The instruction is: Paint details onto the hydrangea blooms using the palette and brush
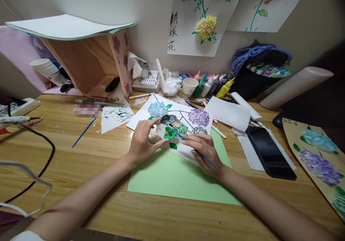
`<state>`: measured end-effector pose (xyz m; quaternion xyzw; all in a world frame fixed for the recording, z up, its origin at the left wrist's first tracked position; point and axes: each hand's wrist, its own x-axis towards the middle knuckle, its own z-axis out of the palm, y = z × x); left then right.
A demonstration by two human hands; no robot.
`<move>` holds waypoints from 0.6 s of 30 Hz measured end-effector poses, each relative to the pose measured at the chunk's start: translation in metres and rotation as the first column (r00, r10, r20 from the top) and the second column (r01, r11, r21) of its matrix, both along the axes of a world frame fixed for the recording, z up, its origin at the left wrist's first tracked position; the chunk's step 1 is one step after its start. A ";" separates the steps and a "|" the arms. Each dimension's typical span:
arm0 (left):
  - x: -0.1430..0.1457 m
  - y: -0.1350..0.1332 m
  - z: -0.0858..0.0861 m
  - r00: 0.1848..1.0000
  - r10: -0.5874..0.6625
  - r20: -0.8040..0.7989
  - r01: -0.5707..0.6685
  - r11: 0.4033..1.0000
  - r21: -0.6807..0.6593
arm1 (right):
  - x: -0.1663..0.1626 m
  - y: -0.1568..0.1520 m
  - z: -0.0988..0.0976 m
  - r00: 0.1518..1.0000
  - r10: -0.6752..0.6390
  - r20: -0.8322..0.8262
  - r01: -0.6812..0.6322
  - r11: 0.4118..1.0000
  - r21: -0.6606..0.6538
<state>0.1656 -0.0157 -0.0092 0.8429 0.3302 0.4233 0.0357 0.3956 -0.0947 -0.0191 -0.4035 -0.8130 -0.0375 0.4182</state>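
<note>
My left hand (pixel 142 141) pinches the edge of a small paint-smeared palette (pixel 168 124) and steadies it over a white sheet painted with hydrangea flowers (pixel 188 116). My right hand (pixel 205 151) grips a thin blue paintbrush (pixel 188 144), whose tip reaches into the palette's dark paint. The painting lies on a light green sheet of paper (pixel 172 176) on the wooden desk (pixel 107 151).
A black phone (pixel 269 153) lies on white papers to the right. A second flower painting (pixel 318 158) is at the far right. Paint bottles (pixel 212 84), a paper cup (pixel 189 86) and a marker bag (pixel 258 72) line the wall. A loose blue brush (pixel 84 131), a cable (pixel 40 162) and a wooden box (pixel 86 68) are on the left.
</note>
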 end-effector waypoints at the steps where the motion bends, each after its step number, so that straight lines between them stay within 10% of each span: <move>1: 0.000 -0.001 0.000 1.000 -0.002 -0.007 0.002 1.000 0.012 | 0.000 0.000 0.000 1.000 0.002 0.007 -0.002 1.000 -0.010; 18: -0.016 0.013 -0.002 0.991 0.122 0.059 -0.121 0.993 -0.015 | 0.026 -0.009 -0.011 0.936 -0.081 -0.342 0.096 0.995 0.026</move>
